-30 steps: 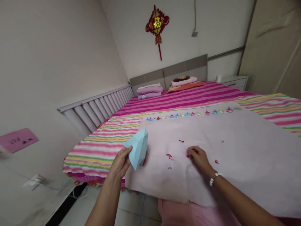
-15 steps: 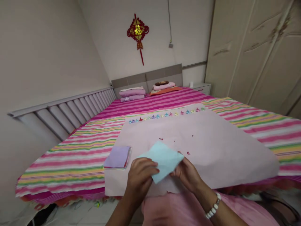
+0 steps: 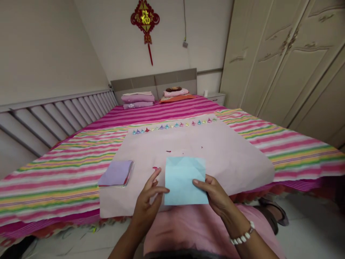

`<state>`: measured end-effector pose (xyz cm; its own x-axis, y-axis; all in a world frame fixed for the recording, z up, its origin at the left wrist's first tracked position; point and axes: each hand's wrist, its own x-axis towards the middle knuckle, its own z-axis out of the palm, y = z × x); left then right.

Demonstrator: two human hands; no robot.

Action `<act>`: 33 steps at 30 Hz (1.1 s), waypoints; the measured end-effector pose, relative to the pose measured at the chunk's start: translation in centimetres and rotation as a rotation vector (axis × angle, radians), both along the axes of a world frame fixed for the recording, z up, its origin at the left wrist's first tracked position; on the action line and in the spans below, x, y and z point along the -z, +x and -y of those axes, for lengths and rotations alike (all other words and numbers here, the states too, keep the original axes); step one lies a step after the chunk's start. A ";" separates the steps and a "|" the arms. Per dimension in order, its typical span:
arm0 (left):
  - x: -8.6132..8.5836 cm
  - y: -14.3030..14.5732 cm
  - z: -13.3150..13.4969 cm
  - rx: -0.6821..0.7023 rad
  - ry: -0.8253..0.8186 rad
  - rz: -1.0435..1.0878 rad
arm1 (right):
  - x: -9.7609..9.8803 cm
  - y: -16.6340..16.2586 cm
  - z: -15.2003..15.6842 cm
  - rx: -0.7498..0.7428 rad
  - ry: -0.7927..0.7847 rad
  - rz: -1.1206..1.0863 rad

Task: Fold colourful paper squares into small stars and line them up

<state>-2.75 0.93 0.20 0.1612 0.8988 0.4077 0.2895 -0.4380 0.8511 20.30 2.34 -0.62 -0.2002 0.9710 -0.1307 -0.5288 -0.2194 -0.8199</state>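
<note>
A light blue square of paper (image 3: 184,178) is held flat in front of me above the near edge of a pale pink sheet (image 3: 231,154) spread on the bed. My left hand (image 3: 147,201) pinches its lower left edge, fingers closed on it. My right hand (image 3: 214,194) grips its lower right edge with the thumb on top. A stack of coloured paper squares (image 3: 116,173), lilac on top, lies to the left of my left hand. A row of small folded paper shapes (image 3: 175,125) in several colours runs along the far edge of the pink sheet.
The bed has a striped pink, green and yellow cover (image 3: 54,172). Folded bedding (image 3: 137,100) and a pillow (image 3: 175,94) lie at the headboard. A cream wardrobe (image 3: 291,61) stands at the right, a slatted panel (image 3: 54,115) at the left. Small red paper scraps (image 3: 168,151) dot the sheet.
My left hand brought the blue paper from the left to in front of me. My right hand left the pink sheet and took the paper's right edge. The view swung right.
</note>
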 end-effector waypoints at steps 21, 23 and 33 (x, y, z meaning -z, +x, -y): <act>-1.5 1.3 0.2 -0.085 -0.241 0.039 | -0.2 -0.2 1.5 0.177 0.337 0.235; -1.8 1.3 0.3 -0.095 -0.159 -0.007 | 0.0 -0.3 1.6 0.172 0.428 0.414; -2.0 0.6 -0.1 -0.133 -0.288 0.106 | -0.7 -0.5 1.2 0.192 0.465 0.576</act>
<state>-2.16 1.05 2.24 0.0053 0.9898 0.1426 0.2311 -0.1399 0.9628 19.77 1.15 0.08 -0.0469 0.9624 0.2676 0.0160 0.2686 -0.9631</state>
